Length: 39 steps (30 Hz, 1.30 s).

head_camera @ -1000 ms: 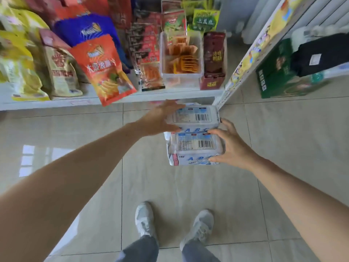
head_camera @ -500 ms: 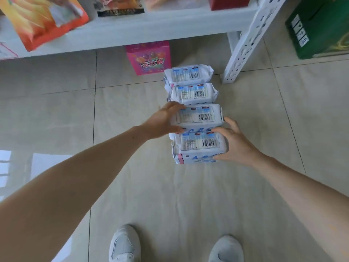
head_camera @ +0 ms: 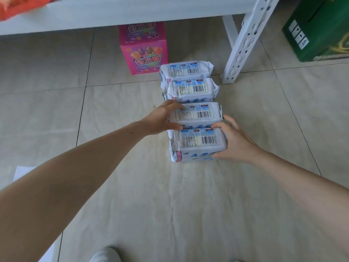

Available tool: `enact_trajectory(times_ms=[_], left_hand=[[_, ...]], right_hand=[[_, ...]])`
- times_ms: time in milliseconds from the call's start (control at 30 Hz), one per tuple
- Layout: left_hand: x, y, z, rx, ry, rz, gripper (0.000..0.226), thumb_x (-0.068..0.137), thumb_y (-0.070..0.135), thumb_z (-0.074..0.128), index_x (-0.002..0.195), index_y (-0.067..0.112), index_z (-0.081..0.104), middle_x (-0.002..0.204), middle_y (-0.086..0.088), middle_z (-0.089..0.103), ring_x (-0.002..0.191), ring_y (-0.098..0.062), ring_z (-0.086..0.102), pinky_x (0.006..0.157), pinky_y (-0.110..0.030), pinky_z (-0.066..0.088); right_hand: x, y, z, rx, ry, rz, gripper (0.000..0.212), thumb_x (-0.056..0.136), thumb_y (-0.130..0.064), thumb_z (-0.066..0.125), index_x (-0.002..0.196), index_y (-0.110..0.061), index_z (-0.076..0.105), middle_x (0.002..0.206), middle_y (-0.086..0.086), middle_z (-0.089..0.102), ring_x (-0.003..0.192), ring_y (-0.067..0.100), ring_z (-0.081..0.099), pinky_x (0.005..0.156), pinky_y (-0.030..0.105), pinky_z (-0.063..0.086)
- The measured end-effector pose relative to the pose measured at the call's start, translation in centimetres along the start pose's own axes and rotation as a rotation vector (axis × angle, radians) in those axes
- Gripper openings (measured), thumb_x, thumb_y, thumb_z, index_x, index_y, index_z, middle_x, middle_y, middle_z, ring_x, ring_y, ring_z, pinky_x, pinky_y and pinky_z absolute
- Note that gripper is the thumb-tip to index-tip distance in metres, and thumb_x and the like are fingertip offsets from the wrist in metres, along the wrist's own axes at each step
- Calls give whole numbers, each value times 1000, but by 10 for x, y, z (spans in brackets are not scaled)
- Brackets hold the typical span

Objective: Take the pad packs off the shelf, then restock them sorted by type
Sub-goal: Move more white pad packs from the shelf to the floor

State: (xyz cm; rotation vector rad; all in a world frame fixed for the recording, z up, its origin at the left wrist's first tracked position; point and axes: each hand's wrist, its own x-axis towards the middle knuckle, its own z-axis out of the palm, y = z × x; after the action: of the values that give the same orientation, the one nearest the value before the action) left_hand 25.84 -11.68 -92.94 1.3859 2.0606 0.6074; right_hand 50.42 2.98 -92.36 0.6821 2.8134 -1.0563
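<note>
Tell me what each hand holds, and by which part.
Left hand grips the third pack by its left end; right hand grips the nearest pack by its right end.

reaching forward and down with both bare arms, left hand (head_camera: 160, 118) and right hand (head_camera: 236, 140) each gripping something, fingers curled.

bare forearms (head_camera: 94, 167), white shoe (head_camera: 105, 255)

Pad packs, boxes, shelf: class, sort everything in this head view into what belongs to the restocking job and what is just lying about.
Belongs to the job:
- four white pad packs in a row on the floor
- left hand and right hand, each on a near pack
- white shelf

Just lying about:
- pink candy box
- green carton
- orange snack bag
</note>
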Motion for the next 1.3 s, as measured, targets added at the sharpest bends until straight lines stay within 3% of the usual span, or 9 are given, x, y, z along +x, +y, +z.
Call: enact_trajectory(times_ms=[167,300,467,633,1000,1133,1300], left_hand=[[-5,0,-1,68,-25,56,57,82,37,69,134,28,47,149,1,30,135,-20,32,107,-34,39],[-18,-5,4,131,24,74,63,78,61,60,135,40,44,149,4,26,135,-25,31,103,-50,43],[-37,5,4,153,90,0,78,68,61,69,138,39,41,147,6,21,129,-16,31,99,-46,47],[-43,9,7,144,-5,-10,100,56,61,79,142,37,34,148,2,8,129,-19,30,104,-33,38],[-39,13,1,272,-53,-76,107,56,68,75,145,43,22,150,5,-1,138,-22,19,102,-44,41],[-52,36,-23,256,-43,-170,95,65,63,72,145,36,28,152,2,8,138,-22,22,102,-47,42],[-79,98,-89,220,48,-209,47,81,42,68,125,27,57,140,2,37,121,-16,47,87,-38,53]], right_hand=[[-6,1,2,-8,20,-9,94,50,-34,91,126,-28,36,140,-7,22,120,5,37,95,30,42],[-14,4,2,69,50,-1,103,46,-32,93,128,-28,31,135,-10,25,124,4,38,99,30,42],[-17,4,1,32,8,70,119,53,-31,92,144,-35,15,145,-11,19,124,1,30,95,24,34],[-10,-3,4,-22,31,81,117,55,-33,91,145,-31,15,146,-5,22,130,11,34,99,36,41],[-7,-14,-6,-141,-16,133,124,52,-39,90,146,-29,9,145,-3,20,129,16,36,88,44,50],[-25,-37,-36,-212,-70,191,121,54,-41,89,146,-29,12,142,-1,22,128,18,36,86,41,50],[-51,-100,-108,-225,-112,224,73,78,-39,73,138,-20,36,140,-6,31,124,15,43,86,33,45]])
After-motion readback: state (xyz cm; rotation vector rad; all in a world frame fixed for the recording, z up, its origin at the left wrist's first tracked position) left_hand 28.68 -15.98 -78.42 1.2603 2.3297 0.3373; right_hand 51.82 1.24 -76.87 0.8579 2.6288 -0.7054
